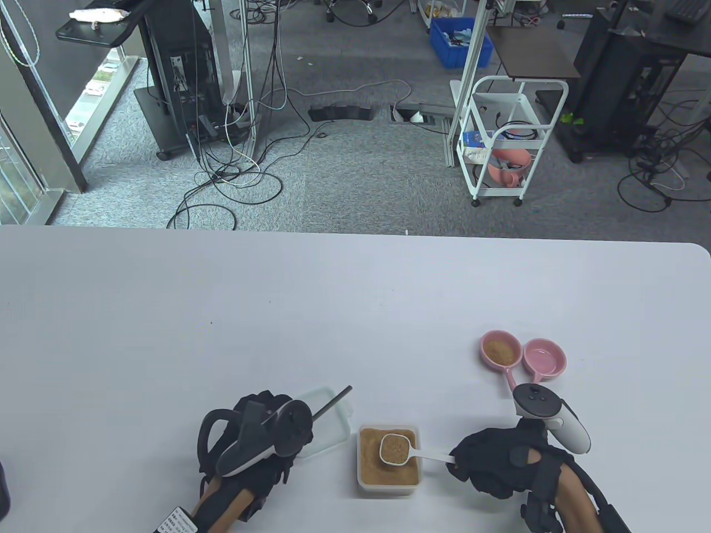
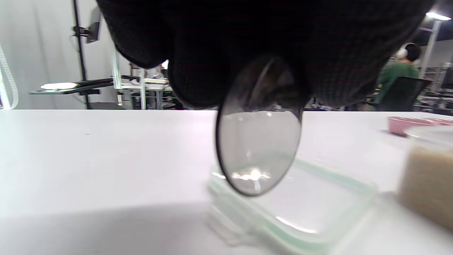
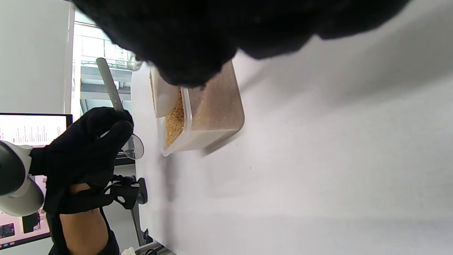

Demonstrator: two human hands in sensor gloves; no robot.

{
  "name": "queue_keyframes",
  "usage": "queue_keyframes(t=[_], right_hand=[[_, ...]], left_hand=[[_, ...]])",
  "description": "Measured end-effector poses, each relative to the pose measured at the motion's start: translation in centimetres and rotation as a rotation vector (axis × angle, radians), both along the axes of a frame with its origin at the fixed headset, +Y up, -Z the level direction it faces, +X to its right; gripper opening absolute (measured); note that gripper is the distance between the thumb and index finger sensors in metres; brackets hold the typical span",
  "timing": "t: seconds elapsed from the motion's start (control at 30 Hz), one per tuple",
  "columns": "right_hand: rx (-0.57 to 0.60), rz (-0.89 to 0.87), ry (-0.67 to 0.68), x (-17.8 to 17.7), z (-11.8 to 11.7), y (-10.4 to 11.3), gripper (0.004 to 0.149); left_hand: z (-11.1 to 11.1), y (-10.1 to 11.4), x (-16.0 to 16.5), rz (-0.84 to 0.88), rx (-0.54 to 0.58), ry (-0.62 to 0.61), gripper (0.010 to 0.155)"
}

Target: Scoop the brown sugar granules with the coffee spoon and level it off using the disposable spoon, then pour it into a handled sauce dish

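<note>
White table (image 1: 166,311), right hand (image 1: 494,463) pinching sugar-filled coffee spoon (image 1: 395,448) over tub (image 1: 387,486), left hand (image 1: 261,438) grip around disposable spoon (image 2: 258,156).

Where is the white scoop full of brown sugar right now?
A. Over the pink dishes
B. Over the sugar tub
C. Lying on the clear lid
B: the white scoop, held by the right hand, sits over the sugar tub.

I see the white coffee spoon (image 1: 395,448), heaped with brown sugar (image 1: 373,465), over the tub; clear disposable spoon (image 2: 258,156) left; two pink sauce dishes (image 1: 522,356) far right.
</note>
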State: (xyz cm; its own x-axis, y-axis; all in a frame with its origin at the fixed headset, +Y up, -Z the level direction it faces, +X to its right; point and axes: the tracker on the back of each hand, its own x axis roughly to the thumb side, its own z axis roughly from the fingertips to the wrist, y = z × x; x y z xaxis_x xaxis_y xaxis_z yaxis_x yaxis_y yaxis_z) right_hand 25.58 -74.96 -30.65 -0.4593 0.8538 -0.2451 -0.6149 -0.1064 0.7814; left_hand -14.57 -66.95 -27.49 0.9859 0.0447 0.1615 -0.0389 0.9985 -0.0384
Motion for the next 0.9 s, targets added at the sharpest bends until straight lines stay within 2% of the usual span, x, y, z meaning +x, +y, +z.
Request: queue_keyframes(t=[0.17,0.33,0.57,0.9], right_hand=[[0.002,0.001,0.001,0.0,0.0,0.0,0.043],[0.005,0.003,0.003,0.0,0.0,0.0,0.043],[0.004,0.003,-0.001,0.0,0.0,0.0,0.043],[0.003,0.007,0.0,0.0,0.1,0.0,0.043]], left_hand=[[-1.6,-0.1,-4.6,0.029,-0.022,0.17,0.04],[-3.1,-2.1,-7.9,-0.002,-0.114,0.304,0.04],[-4.3,-4.4,-8.8,-0.074,-0.233,0.35,0.04],[-4.7,-5.8,-8.6,-0.11,-0.288,0.356,0.041]])
